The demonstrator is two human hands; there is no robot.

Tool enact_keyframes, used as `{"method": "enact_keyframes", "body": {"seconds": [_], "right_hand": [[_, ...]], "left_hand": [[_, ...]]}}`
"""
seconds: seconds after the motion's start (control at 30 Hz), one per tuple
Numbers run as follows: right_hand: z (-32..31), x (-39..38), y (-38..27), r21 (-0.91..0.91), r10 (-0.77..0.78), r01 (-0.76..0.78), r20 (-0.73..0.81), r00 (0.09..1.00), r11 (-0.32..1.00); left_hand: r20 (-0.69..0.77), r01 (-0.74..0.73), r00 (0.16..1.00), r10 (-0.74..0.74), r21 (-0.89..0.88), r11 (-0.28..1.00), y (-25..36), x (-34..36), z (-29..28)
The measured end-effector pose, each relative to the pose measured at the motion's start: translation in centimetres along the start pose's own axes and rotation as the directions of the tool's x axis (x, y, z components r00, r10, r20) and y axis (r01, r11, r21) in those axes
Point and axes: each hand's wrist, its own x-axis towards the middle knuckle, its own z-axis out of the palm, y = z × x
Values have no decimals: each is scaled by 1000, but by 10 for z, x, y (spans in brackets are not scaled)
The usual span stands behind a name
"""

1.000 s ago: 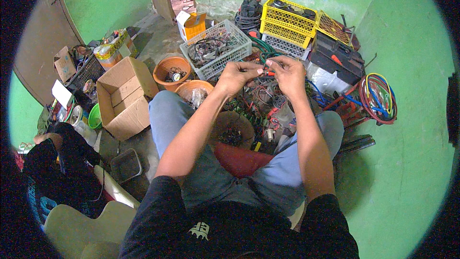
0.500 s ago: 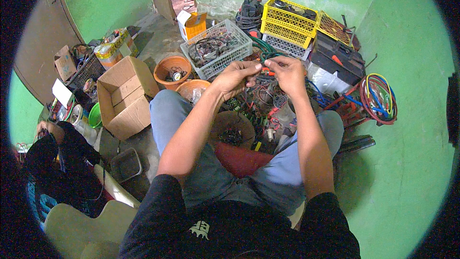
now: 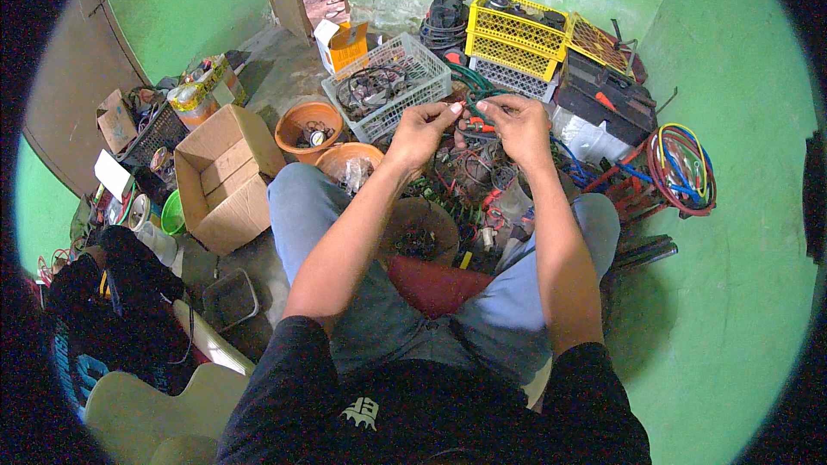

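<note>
Over a heap of loose wires and small parts, both my hands are raised close together. My left hand (image 3: 417,138) is closed in a pinch, its thumb and forefinger meeting at a tiny reddish piece too small to name. Just across from it, my right hand (image 3: 522,131) is also pinched, and what sits in its fingertips cannot be made out. An orange-and-black handled tool (image 3: 479,125) lies under the fingers. Green cable (image 3: 468,77) is coiled beyond them. Below, between my knees, stands a brown bowl (image 3: 444,231) with dark bits inside.
A grey-white crate (image 3: 379,127) of wires and orange pots (image 3: 298,148) stand ahead-left, beside an open cardboard box (image 3: 226,226). Yellow crates (image 3: 517,39) and a black toolbox (image 3: 613,103) are at the back right. Coiled hoses (image 3: 708,174) hang right. Another person (image 3: 121,310) sits at left.
My hands have drawn slightly apart and lifted a little; their fingertips were nearly touching before. At left, the other person has shifted, and their hand shows less now.
</note>
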Motion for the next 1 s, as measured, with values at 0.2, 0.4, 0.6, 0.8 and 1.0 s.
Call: {"method": "enact_keyframes", "body": {"seconds": [0.2, 0.4, 0.6, 0.8, 1.0], "right_hand": [[2, 3, 13, 1, -163, 164, -66, 984, 986], [5, -1, 5, 237, 294, -303, 73, 953, 923], [38, -20, 25, 273, 85, -193, 363, 928, 942], [33, -25, 13, 7, -20, 19, 211, 977, 1000], [12, -32, -11, -299, -360, 414, 220, 907, 860]], "left_hand": [[6, 128, 992, -128, 1, 992, 0, -2, -4], [-127, 134, 981, -148, -116, 984, -9, 0, -11], [-279, 92, 942, -187, -322, 942, -19, 8, -16], [-455, -33, 888, -60, -193, 981, -18, 6, -12], [-538, -24, 832, 135, 208, 978, -6, 0, -7]]}}
